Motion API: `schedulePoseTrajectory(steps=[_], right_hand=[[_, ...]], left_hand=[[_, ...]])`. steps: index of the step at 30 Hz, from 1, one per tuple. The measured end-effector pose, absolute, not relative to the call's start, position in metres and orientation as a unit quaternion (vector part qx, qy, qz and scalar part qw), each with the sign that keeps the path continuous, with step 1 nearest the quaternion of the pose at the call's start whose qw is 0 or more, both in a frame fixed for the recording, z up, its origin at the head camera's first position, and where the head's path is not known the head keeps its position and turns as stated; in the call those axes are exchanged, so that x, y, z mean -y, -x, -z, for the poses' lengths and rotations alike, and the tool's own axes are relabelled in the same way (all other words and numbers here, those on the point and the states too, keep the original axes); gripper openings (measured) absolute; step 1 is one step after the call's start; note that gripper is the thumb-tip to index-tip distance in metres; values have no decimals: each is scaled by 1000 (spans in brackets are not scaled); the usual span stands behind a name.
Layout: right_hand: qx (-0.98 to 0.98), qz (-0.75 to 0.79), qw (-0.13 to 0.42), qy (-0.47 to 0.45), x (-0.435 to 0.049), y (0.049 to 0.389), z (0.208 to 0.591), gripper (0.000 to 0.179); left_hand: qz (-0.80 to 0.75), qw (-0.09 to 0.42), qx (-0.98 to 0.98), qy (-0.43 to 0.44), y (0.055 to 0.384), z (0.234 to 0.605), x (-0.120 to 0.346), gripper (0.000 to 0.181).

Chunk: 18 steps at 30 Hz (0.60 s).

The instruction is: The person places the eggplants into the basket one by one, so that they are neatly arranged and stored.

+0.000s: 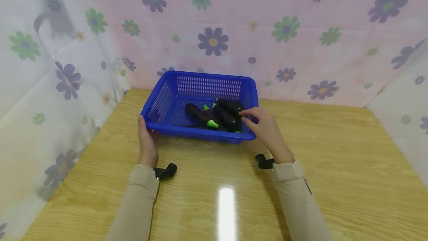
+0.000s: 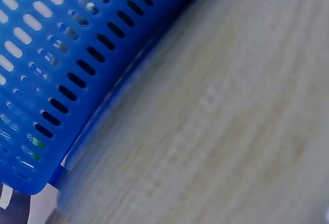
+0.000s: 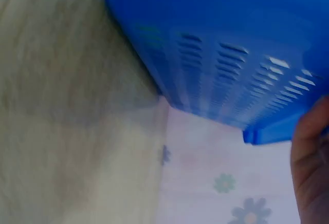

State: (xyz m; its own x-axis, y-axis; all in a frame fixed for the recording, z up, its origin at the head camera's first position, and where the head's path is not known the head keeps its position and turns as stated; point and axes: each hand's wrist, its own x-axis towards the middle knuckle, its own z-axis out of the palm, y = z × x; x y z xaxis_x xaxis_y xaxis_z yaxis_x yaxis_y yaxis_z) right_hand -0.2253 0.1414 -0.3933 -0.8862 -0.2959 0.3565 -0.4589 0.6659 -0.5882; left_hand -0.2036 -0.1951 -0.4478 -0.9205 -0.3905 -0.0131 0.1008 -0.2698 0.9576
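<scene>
A blue plastic basket [image 1: 200, 131] with slotted walls stands before me, several dark purple eggplants [image 1: 227, 116] with green stem ends lying in its right half. At the basket's front left corner, my left hand [image 1: 147, 144] grips the rim, thumb up against the edge and the other fingers hidden below it. My right hand [image 1: 267, 129] holds the right rim near the front corner, thumb and forefinger curled over the edge close to the eggplants. The right wrist view shows that hand's fingers [image 3: 311, 136] against the rim. Whether the basket's base touches the table is unclear.
The wood-grain table [image 1: 334, 151] carries a bright light reflection near its front. A flower-patterned cloth [image 1: 234, 18] hangs behind the basket and along both sides. Dark wrist devices [image 1: 166, 171] jut inward from both sleeves.
</scene>
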Motion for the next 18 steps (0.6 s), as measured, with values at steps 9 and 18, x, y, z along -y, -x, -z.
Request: schedulePoseTrajectory(steps=[9,18], right_hand=[[928,-284,99,-218,-150,221,384,28],[927,-292,129,-194,-156,200,352,40]], left_hand=[[787,215,570,-94,207,456,184,53],[734,255,619,-115,201,449,214,50]])
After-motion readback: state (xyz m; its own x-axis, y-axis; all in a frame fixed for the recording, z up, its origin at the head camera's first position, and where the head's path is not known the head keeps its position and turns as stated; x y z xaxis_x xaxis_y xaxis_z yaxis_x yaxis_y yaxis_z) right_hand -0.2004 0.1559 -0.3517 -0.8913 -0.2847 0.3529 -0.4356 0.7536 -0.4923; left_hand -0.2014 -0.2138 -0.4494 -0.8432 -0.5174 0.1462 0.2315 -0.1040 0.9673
